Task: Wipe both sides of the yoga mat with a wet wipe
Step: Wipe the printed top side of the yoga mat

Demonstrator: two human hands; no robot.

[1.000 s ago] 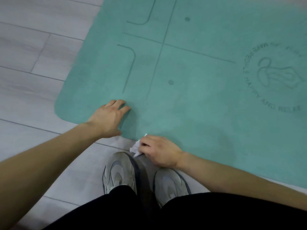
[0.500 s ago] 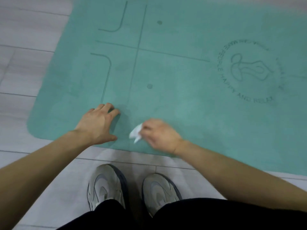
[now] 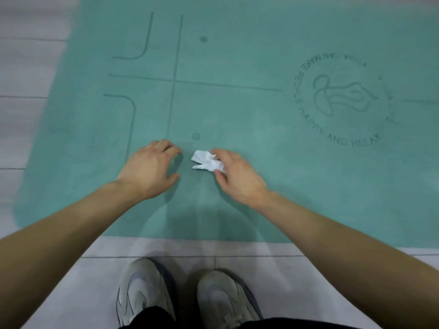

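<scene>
A teal yoga mat (image 3: 237, 110) lies flat on the floor, printed side up with guide lines and a round logo at the right. My right hand (image 3: 237, 176) pinches a crumpled white wet wipe (image 3: 206, 161) between thumb and fingers, just over the mat's near part. My left hand (image 3: 148, 169) hovers beside it to the left, fingers loosely curved and holding nothing, fingertips near the mat surface.
Pale grey floor tiles (image 3: 28, 129) border the mat on the left and along its near edge. My two grey shoes (image 3: 185, 295) stand on the tiles just short of the mat's near edge.
Both hands moved forward from the mat's near edge further onto the mat. The wipe came with my right hand, and my left hand lifted from lying flat to a curved pose.
</scene>
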